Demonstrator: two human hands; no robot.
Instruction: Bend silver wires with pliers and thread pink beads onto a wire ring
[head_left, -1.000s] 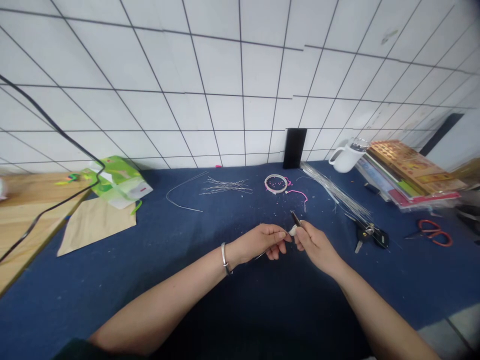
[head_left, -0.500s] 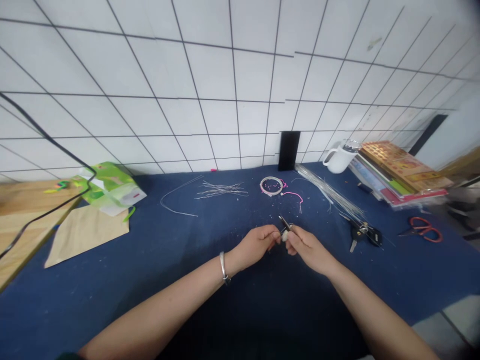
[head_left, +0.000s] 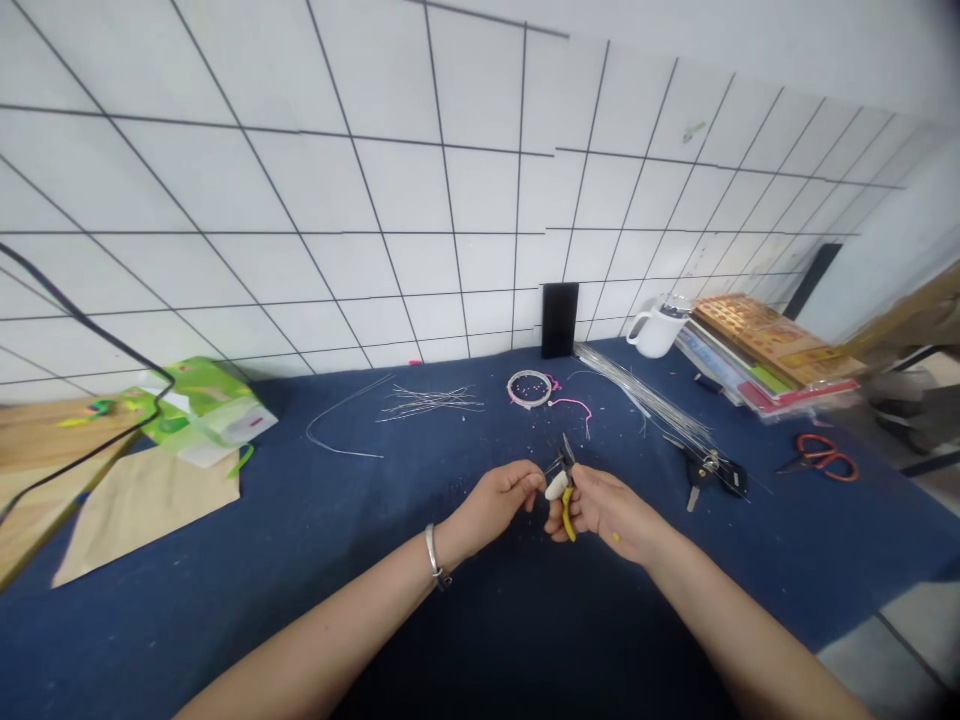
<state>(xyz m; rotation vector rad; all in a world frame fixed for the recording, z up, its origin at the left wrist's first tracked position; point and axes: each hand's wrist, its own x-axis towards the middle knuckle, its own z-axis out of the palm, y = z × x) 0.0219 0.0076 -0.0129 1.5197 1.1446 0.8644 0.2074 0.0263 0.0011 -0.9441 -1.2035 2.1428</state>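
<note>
White-tiled wall [head_left: 360,190] backs the blue bench [head_left: 300,560]. What is new sits at the right hand [head_left: 615,512]: a second ago its fingers covered most of the pliers [head_left: 568,464], while now their yellow handle [head_left: 569,518] shows below the thumb. Its grip is closed around the pliers, nose pointing toward the wall. Between the hands, just beside the pliers, is a white piece [head_left: 556,487]; whether they touch, I cannot tell. Left fingertips now stand slightly apart from it; the left hand's [head_left: 493,502] grip is pinched together, apparently on a thin wire [head_left: 553,466] near the nose. I judge this a change of hold partway through working the wire. Beyond, the ring [head_left: 531,403] and crossed wires [head_left: 429,400] lie undisturbed.
</note>
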